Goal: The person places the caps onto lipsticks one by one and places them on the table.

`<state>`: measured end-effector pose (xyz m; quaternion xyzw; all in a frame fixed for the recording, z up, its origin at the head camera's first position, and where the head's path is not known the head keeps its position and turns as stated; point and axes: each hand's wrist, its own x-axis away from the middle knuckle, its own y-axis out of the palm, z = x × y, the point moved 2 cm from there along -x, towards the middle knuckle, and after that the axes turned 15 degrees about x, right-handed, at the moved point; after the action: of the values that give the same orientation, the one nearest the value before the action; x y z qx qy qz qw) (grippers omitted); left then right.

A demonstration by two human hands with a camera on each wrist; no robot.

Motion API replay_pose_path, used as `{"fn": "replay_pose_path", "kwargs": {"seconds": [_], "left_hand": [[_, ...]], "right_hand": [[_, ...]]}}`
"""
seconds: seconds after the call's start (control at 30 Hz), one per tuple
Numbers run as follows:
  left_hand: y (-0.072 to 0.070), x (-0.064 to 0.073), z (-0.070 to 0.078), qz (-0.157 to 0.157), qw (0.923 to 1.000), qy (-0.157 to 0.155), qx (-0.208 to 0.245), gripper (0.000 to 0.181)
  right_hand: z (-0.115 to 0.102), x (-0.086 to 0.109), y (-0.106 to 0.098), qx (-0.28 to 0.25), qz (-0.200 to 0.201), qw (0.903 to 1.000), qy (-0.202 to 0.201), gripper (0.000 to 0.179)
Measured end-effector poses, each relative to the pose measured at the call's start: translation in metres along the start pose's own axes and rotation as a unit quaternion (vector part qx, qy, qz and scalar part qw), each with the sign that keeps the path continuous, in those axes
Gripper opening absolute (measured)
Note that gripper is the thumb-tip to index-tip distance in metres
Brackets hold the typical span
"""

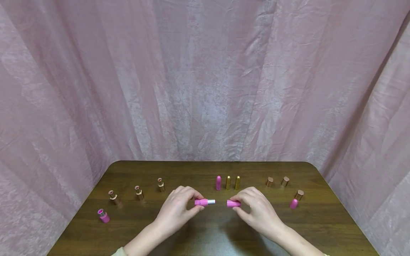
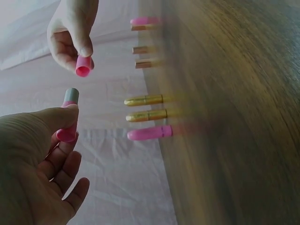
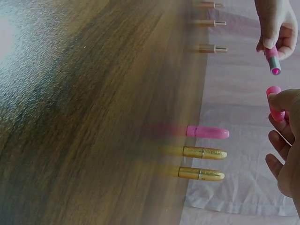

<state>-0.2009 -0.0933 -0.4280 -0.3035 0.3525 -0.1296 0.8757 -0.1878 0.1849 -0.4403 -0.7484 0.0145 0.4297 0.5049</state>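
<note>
Between thumb and fingers my left hand (image 1: 178, 208) pinches a pink lipstick base (image 1: 201, 202), its silver tube pointing right. Opposite it, my right hand (image 1: 256, 210) pinches a pink lipstick cap (image 1: 234, 203) whose hollow end faces that tube. A small gap separates the two parts, and both are held above the table. In the right wrist view, pink shows inside the silver tube (image 3: 274, 65). The left wrist view shows the cap's round opening (image 2: 83, 71). Behind the hands stand a closed pink lipstick (image 1: 218, 183) and two gold lipsticks (image 1: 228, 182).
On the brown wooden table (image 1: 205, 238), several uncapped lipstick bases stand at the left, one pink (image 1: 104, 216), the others rose-gold (image 1: 139, 193). At the right stand rose-gold caps (image 1: 285, 181) and a pink cap (image 1: 293, 203). A pink curtain (image 1: 205, 89) hangs behind the table.
</note>
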Motion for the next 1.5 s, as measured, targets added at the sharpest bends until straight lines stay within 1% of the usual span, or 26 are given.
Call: {"fn": "replay_pose_path", "kwargs": {"seconds": [0.13,0.43,0.73,1.03,1.17,1.5], "left_hand": [[0.005,-0.003,0.002,-0.004,1.0,-0.006,0.006,0.026],[0.013,-0.006,0.008,-0.02,0.9997,-0.014,0.003,0.024],[0.018,-0.008,0.011,-0.032,0.999,-0.031,0.003,0.023],[0.023,-0.009,0.013,-0.032,0.9994,-0.009,0.006,0.022],[0.025,-0.011,0.015,-0.037,0.9993,-0.009,0.005,0.021],[0.027,-0.012,0.016,-0.041,0.9991,-0.011,0.004,0.022]], "right_hand": [[-0.002,-0.002,0.001,-0.004,0.001,1.0,-0.003,0.03],[-0.008,-0.006,0.004,-0.018,0.003,0.9997,-0.016,0.031],[-0.012,-0.009,0.006,-0.027,0.002,0.9991,-0.032,0.028],[-0.015,-0.01,0.008,-0.034,0.005,0.9985,-0.044,0.028],[-0.016,-0.011,0.008,-0.037,0.007,0.9981,-0.048,0.025],[-0.017,-0.009,0.01,-0.035,0.008,0.9982,-0.049,0.024]]}}
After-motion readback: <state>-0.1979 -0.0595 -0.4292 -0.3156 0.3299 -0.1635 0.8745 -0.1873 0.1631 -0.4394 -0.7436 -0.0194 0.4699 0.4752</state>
